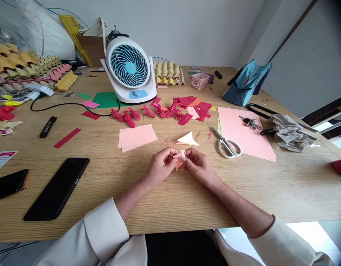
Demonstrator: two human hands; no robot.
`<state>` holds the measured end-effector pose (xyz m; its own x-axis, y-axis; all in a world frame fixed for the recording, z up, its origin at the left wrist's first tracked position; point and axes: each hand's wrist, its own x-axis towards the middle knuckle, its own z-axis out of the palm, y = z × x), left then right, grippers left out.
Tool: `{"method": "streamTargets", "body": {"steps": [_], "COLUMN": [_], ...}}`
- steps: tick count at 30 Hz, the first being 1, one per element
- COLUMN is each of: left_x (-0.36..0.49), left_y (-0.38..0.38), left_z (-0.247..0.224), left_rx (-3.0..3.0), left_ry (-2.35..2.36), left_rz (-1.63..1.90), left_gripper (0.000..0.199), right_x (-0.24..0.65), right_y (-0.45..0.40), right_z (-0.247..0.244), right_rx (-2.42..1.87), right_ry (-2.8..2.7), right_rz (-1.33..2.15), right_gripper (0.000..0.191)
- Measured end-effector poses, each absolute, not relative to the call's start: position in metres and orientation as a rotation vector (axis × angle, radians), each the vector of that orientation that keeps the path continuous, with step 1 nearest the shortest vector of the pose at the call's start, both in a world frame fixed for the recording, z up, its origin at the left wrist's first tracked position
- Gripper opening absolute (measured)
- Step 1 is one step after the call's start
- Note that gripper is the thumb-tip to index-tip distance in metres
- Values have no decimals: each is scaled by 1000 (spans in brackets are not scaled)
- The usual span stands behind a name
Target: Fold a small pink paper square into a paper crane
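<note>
Between both hands, just above the table, is a small folded piece of pink paper [179, 162]. My left hand [162, 162] pinches its left side with thumb and fingers. On the other side my right hand [199, 165] grips it, thumb pressed on the front. Fingers cover much of the fold. Right behind the hands lies a pale folded paper triangle [188, 139]. Pink paper rectangles [138, 138] are stacked to the left of it. White-handled scissors [227, 144] rest to the right, partly over large pink sheets [242, 129].
Folded red paper pieces [128, 119] and red scraps [202, 110] lie in a row before a white fan [129, 70]. Two black phones [58, 188] and a marker [48, 127] are at left. Keys [250, 122], crumpled grey cloth [291, 133] and a blue bag [246, 84] occupy the right.
</note>
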<state>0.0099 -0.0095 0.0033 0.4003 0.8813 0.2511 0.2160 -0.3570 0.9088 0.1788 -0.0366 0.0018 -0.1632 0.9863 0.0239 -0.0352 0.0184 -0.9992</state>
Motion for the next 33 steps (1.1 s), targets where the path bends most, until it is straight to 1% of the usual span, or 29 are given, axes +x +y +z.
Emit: {"method": "streamTargets", "body": {"steps": [5, 13, 21, 29, 33], "left_x": [12, 11, 12, 9, 8], "left_y": [-14, -15, -14, -8, -6], "left_z": [3, 1, 1, -4, -5], "left_rx": [1912, 1926, 1863, 1739, 1774], "left_ry": [893, 858, 931, 1034, 1058], "left_rz": [978, 986, 1022, 1065, 1050], "left_gripper": [12, 13, 10, 22, 24], "right_x": [181, 181, 182, 182, 182], "right_y": [-37, -36, -36, -33, -32], "right_z": [3, -7, -4, -8, -6], "right_rx": [-1134, -1106, -1115, -1081, -1063], "right_ry": [-1317, -1326, -1384, -1352, -1317], "right_rz": [1265, 1265, 1216, 1203, 1242], "right_gripper": [42, 36, 32, 26, 24]}}
